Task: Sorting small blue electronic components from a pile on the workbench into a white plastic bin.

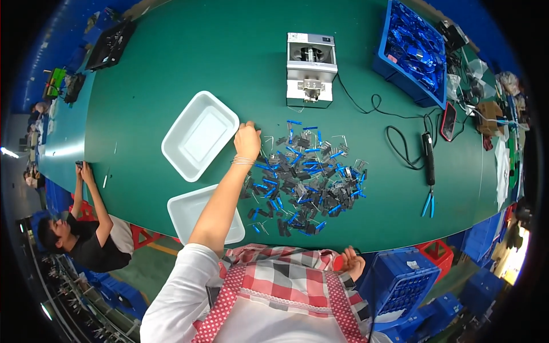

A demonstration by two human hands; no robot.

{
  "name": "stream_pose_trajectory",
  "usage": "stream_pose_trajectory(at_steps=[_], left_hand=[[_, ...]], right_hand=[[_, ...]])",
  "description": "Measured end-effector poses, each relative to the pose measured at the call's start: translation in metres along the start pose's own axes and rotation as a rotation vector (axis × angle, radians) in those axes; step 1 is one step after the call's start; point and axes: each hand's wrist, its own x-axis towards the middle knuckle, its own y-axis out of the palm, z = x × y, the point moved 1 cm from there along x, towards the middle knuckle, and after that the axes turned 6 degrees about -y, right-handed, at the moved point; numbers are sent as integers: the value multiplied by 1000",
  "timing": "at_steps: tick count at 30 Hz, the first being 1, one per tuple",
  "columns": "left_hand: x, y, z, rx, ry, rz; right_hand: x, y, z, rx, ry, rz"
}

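My left hand [247, 141] is closed at the right corner of a white plastic tray [174, 150], its curled fingers against the rim; the fingertips are hidden. Below it stands a second white tray [182, 219], partly covered by my left forearm. Right of this hand spreads a loose pile of small black clips [309, 186] with blue strips and bent wire pieces among them. My right hand [353, 264] is at the table's near edge beside my checked apron, fingers loosely bent and apart, and nothing shows in it.
A grey-white bench machine [310, 71] stands behind the pile, its cable running right. At the far right are a blue bin [380, 63] of shiny blue pieces, blue-handled pliers [428, 204] and a black handheld tool [428, 157]. Another person [97, 237] sits at the left edge.
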Motion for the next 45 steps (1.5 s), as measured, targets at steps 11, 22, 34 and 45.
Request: stream_pose_trajectory(at_steps=[11,22,34,45], left_hand=[[-48,-26,25,-342,-68,155],[-62,-7,15,-300,18,88],[-15,-113,73,-778,-65,-214],[-68,-81,87,-343,306,-72]], right_hand=[[16,191,17,-760,-702,446],[108,352,-82,-1170,-940,600],[82,323,-48,-505,-179,642],[20,371,-54,-284,245,906]])
